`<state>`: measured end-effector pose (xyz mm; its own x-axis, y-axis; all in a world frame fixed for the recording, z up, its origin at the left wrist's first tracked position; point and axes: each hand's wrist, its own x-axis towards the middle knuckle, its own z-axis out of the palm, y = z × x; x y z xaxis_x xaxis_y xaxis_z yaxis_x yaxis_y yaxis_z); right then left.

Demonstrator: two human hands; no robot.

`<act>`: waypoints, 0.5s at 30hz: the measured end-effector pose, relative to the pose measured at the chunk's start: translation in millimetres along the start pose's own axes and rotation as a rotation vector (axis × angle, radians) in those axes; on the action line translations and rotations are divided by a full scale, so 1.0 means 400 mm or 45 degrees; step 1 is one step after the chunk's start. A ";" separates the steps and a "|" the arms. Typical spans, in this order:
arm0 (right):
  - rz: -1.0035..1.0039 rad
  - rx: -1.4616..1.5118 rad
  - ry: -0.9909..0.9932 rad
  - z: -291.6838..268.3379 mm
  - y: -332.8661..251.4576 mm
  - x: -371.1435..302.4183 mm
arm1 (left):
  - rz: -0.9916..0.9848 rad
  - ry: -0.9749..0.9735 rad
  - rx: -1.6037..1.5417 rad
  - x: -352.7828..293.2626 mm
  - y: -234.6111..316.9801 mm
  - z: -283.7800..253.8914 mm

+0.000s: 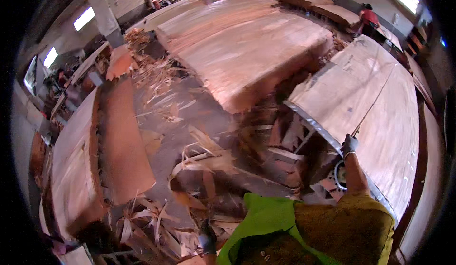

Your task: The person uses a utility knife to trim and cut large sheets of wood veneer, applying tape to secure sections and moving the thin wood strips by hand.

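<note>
My right hand, in a grey glove, reaches over the metal-edged worktable on the right. Its fingers are closed on the near end of a long thin stick, which lies slanting away across a broad pale wood veneer sheet. My left hand, also gloved, hangs low beside my green and brown clothing, above scattered veneer scraps. It is dark and blurred, so its fingers cannot be made out. Near it curls a loose veneer strip.
A large stack of veneer sheets fills the middle. Another stack stands at left, with a reddish-brown sheet beside it. Offcuts litter the floor. A person in red bends at the far right; others are farther back.
</note>
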<state>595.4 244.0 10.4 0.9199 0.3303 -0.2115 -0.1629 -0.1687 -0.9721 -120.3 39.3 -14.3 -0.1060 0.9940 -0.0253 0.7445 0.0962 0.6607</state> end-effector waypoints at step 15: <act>-0.563 -0.151 -0.439 1.128 0.370 -0.728 | -0.544 0.225 0.036 0.423 -0.593 -0.414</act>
<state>142.6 541.8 -117.7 0.7187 0.6737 0.1723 0.2704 -0.0425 -0.9618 -423.9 176.3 -51.0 -0.5165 0.8411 -0.1609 0.6269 0.4994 0.5980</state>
